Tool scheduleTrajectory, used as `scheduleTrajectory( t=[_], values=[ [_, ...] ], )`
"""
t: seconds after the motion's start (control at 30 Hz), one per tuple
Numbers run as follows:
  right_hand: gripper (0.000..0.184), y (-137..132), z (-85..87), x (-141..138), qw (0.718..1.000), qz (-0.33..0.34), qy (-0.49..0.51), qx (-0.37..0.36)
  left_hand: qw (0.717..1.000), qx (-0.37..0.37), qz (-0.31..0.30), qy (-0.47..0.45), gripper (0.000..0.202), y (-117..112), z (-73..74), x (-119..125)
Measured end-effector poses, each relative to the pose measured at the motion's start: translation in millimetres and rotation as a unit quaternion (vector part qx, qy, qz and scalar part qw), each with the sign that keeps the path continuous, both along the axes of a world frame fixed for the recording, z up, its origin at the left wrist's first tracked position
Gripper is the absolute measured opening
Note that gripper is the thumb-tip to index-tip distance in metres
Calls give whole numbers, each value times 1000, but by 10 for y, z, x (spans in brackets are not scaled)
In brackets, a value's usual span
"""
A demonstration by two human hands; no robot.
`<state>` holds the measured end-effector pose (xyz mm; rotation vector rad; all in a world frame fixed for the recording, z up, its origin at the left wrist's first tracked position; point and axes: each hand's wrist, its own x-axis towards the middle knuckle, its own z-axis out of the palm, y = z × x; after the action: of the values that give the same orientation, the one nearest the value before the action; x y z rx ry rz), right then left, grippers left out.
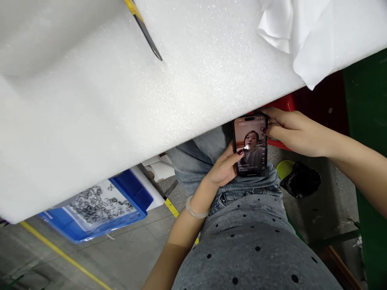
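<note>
A smartphone [254,163] with a lit screen showing a video of a person lies upright over my lap, just below the table edge. My left hand [223,169] is closed around its left side, thumb resting on the glass. At the phone's upper right edge, my right hand [292,129] is closed, with the thumb by the screen's side. Its other fingers are partly hidden behind the phone.
White foam sheeting [121,108] covers the table, bearing a yellow-handled tool [146,36] with a dark pointed tip and white crumpled sheet material [314,40]. Below left, a blue bin [133,193] contains small dark loop-shaped parts. A black bag [302,181] is on the right.
</note>
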<state>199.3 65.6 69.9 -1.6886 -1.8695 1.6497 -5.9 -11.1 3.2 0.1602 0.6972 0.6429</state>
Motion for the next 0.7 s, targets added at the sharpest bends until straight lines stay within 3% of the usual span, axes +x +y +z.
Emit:
scheduleTrajectory(
  t=[0.2,0.37,0.7],
  values=[
    [37,-10,-25,23,1000,4,12,5,999,-30,11,-1,57,-18,-27,-17],
    [37,-11,-18,22,1000,7,9,2,997,-64,-20,-34,62,-4,-25,-16],
    [37,4,-1,20,1000,8,3,1,998,-33,-23,-52,70,4,-24,-2]
  ],
)
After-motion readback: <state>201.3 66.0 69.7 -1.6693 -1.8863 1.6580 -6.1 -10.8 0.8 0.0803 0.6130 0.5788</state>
